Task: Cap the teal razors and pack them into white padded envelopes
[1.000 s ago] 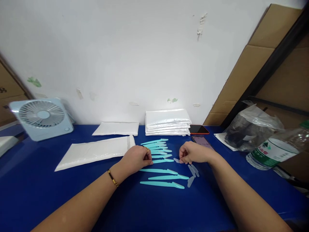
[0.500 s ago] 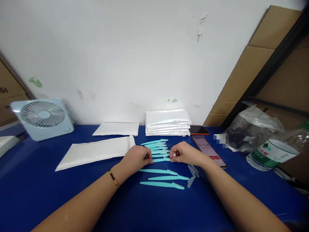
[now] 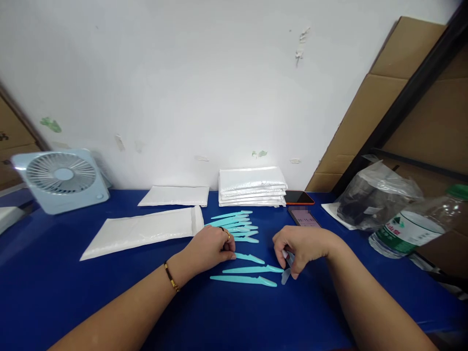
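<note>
Teal eyebrow razors [image 3: 243, 279] lie on the blue table, several in a close group [image 3: 237, 222] and three spaced out nearer to me. My left hand [image 3: 212, 247] is closed, its thumb and fingertips on the handle of the farthest of those three, an eyebrow razor [image 3: 250, 258] whose handle end is hidden by the hand. My right hand [image 3: 302, 247] reaches down over the small clear blade caps [image 3: 285, 277], thumb and fingers apart around them. The hand partly hides the caps.
Stacked white padded mailers [image 3: 252, 187] stand at the wall, with a single mailer [image 3: 173, 196] and a longer one [image 3: 142, 231] to their left. Phones [image 3: 302, 217] lie beyond my right hand. A bottle [image 3: 405, 231] and plastic bag [image 3: 376, 195] are right; a fan [image 3: 62, 178] is left.
My right hand has moved from the grouped razors toward me and right, over the clear caps. My left hand has shifted nearer, from a grouped razor to the first spaced-out one.
</note>
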Tool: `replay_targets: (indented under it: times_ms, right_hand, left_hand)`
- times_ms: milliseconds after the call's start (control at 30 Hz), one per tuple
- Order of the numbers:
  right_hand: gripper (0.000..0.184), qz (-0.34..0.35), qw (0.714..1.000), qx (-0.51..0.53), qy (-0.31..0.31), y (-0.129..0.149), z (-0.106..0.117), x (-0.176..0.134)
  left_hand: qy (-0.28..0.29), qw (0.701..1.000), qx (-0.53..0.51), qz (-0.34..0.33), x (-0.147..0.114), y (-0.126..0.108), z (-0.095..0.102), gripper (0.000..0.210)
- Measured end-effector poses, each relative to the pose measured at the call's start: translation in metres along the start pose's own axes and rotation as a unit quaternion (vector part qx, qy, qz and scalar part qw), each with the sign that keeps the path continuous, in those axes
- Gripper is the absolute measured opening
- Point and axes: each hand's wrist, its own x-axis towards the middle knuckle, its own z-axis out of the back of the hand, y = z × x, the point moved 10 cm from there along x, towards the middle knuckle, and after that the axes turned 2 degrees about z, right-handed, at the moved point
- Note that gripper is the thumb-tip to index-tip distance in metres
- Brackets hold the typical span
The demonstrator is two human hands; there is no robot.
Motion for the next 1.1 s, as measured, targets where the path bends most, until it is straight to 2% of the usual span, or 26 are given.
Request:
replay_targets:
  times_ms: [167,267,333,433,600,767,967,1100]
  right_hand:
    - [0.018,-0.065,0.998,-0.023,0.006,-0.022,-0.007,0.005]
    - [0.015,-0.121,0.992,-0.025,-0.016,-0.042,0.002,-0.002]
    - [0.013,-0.143,0.988,-0.037,-0.054,-0.050,0.013,-0.005]
    - [0.016,-0.134,0.983,-0.053,-0.112,-0.047,0.026,-0.001]
    - [0.022,-0.084,0.979,-0.080,-0.166,-0.020,0.035,0.010]
    - [0.010,-0.046,0.983,-0.068,-0.162,-0.009,0.031,0.013]
    - [0.014,-0.072,0.983,-0.032,-0.163,-0.024,0.031,0.009]
    - [0.015,-0.070,0.987,-0.009,-0.147,-0.019,0.029,0.012]
  left_hand:
    - [-0.012,0.999,-0.008,0.039,0.001,0.017,0.002,0.013]
    - [-0.012,0.999,-0.013,0.046,0.001,0.019,0.002,0.013]
    - [-0.013,0.999,-0.008,0.044,0.002,0.018,0.003,0.013]
    - [-0.016,0.999,0.005,0.035,0.002,0.016,0.003,0.015]
    - [-0.013,0.999,0.007,0.040,0.002,0.017,0.002,0.015]
    - [-0.005,0.999,0.002,0.048,0.002,0.018,0.001,0.017]
    - [-0.010,0.999,0.003,0.051,0.002,0.020,0.001,0.016]
    - [-0.014,0.999,0.000,0.046,0.002,0.018,0.003,0.016]
